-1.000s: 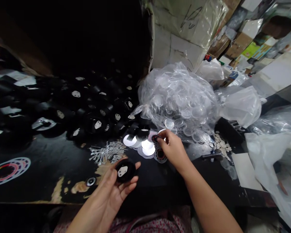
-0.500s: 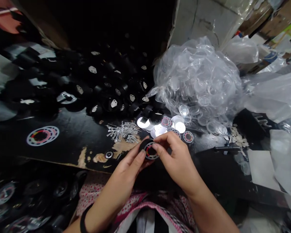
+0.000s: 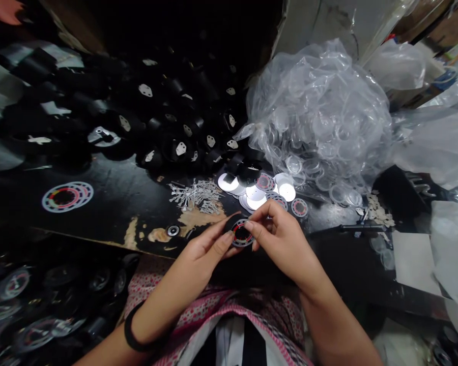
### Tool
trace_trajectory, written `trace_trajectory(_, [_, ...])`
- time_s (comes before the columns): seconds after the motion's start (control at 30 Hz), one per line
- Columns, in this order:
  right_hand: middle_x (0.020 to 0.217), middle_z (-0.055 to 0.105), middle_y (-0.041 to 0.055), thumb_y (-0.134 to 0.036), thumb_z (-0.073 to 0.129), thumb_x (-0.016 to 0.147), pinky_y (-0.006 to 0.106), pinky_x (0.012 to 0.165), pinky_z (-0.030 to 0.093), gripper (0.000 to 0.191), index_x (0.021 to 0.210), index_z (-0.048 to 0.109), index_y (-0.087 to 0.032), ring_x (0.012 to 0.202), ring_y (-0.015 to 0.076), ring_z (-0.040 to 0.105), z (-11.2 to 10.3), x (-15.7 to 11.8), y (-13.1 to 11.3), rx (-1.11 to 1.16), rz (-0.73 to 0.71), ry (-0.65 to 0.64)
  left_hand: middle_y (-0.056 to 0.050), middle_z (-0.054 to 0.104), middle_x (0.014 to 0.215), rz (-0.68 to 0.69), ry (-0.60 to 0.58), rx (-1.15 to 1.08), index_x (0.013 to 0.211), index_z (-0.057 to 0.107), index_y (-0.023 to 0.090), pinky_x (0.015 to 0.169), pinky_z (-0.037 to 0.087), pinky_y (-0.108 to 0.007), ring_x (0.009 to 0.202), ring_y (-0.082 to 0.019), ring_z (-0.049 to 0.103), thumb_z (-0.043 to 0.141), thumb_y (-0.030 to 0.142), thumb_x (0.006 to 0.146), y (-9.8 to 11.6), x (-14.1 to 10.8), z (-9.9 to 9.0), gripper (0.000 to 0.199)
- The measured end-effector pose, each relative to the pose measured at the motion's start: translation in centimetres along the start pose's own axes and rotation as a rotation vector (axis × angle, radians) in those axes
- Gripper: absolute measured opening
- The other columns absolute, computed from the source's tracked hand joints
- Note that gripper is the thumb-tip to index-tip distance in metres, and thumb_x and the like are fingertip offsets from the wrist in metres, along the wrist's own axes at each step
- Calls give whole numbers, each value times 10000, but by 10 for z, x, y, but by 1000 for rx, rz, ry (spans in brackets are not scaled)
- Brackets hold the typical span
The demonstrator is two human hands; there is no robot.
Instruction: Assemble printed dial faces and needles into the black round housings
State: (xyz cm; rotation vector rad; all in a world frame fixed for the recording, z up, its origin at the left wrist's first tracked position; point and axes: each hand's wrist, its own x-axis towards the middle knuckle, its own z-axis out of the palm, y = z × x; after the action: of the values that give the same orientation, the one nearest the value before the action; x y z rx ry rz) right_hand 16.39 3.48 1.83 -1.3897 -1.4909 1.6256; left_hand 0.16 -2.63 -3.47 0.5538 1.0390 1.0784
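Above the near table edge, my left hand (image 3: 209,246) grips a round black housing (image 3: 232,222) from its left side, thumb on the rim. A printed dial disc (image 3: 241,234) with red and white markings lies on the housing's face. My right hand (image 3: 273,229) pinches the disc's right edge between thumb and fingers. Just beyond the hands are shiny round discs (image 3: 256,195) and a few printed dials (image 3: 299,207). A pile of small pale pointers (image 3: 196,195) lies to their left.
Many black housings (image 3: 179,129) fill the table's back left. A plastic bag of clear round covers (image 3: 320,112) stands at back right. Two overlapping dials (image 3: 66,197) lie far left. A small ring-shaped part (image 3: 173,231), a black tool (image 3: 361,228) and white paper (image 3: 416,262) are also there.
The view has shifted slightly, so the table items appear higher. Both hands still hold the housing and disc; the disc sits a little further right in the picture, its face more visible.
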Motion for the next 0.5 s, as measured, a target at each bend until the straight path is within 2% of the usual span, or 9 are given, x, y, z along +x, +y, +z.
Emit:
trace_trajectory(0.13, [750,583,-46,-227,631,890,242,564,445,117,818,541,-212,588,95,568,-6,-1,-3,-169,-45,-50,-34,717,1274,-29,-56,72,1213,734,305,929,597,-331,1094,-252,704,715,460,873,5,1,-4,374])
trace_trajectory(0.27, [789,589,-31,-262,675,871,261,627,427,149,823,542,-214,694,121,559,-4,-4,-2,-383,-99,35,-37,734,1233,-42,-80,114,1220,719,278,942,584,-320,1081,-240,705,743,447,850,7,3,0,408])
trace_trajectory(0.37, [861,618,-14,-251,677,859,257,647,443,121,909,575,-212,732,125,574,1,-8,2,-378,-80,39,-43,751,1181,-23,-43,146,1237,694,255,955,578,-343,1067,-246,707,754,441,831,4,0,-2,451])
trace_trajectory(0.5, [870,668,-6,-216,606,890,250,671,467,102,991,612,-205,750,126,616,9,-6,3,-341,-98,-79,-51,748,1183,35,53,339,1176,716,239,986,557,-360,1097,-265,690,748,434,826,0,-11,-18,402])
